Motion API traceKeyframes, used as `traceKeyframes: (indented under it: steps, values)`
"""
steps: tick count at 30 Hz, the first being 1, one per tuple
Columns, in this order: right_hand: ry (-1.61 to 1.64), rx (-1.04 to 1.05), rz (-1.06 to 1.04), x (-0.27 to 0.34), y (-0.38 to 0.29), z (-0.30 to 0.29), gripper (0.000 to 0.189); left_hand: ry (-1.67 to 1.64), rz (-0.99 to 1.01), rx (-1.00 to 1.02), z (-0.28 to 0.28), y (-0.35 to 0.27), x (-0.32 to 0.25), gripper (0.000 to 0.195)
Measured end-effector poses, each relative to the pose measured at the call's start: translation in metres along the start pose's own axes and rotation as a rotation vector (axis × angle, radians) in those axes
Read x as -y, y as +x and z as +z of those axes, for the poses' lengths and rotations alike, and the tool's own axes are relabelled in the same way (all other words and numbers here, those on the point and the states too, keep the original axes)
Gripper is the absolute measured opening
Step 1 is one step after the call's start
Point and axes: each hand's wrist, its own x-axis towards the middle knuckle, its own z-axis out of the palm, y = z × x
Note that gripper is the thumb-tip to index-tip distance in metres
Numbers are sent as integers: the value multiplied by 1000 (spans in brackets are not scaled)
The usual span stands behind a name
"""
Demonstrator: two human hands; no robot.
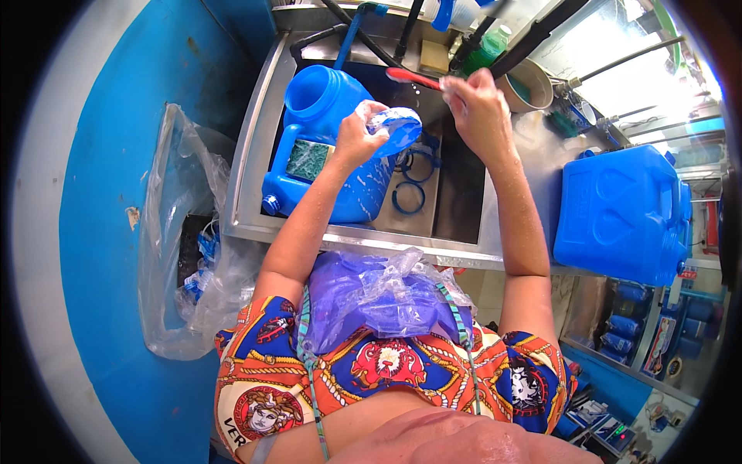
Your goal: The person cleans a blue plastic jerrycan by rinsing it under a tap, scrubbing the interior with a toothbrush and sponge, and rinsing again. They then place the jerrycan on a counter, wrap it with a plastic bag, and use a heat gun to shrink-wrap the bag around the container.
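My left hand (360, 134) grips a round blue plastic lid (403, 139), tilted and covered in white suds along its upper part. Red and slim, a plastic-handled tool (413, 78) is pinched in my right hand (480, 113); its far end points left, and whether it has bristles cannot be made out. Drops hang in the air below it. Under my left hand a blue plastic water jug (359, 197) lies in the steel sink (461, 197), its wide mouth uncapped and suds on its side. A green-and-yellow scouring sponge (309, 159) rests on the jug.
Blue plastic rings (409, 198) lie in the sink. Another blue jug (614, 211) stands on the counter at right. Behind are a beige tub (530, 84), a green bottle (490, 46) and dark pipes (408, 29). A clear plastic bag (156, 278) hangs at left.
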Motion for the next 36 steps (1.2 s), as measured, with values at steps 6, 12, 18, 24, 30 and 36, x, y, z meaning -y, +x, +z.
traceKeyframes:
  steps: [6, 12, 18, 24, 30, 36]
  values:
    - [-127, -460, -140, 26, 95, -20, 24, 102, -55, 41, 15, 4, -2, 31]
    - [252, -272, -76, -23, 132, -33, 11, 176, -37, 125, 8, 5, -3, 33]
    - [902, -164, 119, -57, 156, -27, 27, -298, -255, 223, 24, 19, 8, 40]
    - [780, -337, 100, -17, 71, 15, 30, 78, -142, 163, 31, 35, 15, 37]
    - [516, 17, 504, -30, -75, 89, 41, 178, -46, 138, 3, 22, 10, 33]
    - [622, 120, 555, -45, -96, 94, 35, 35, -131, 155, -9, 7, 9, 31]
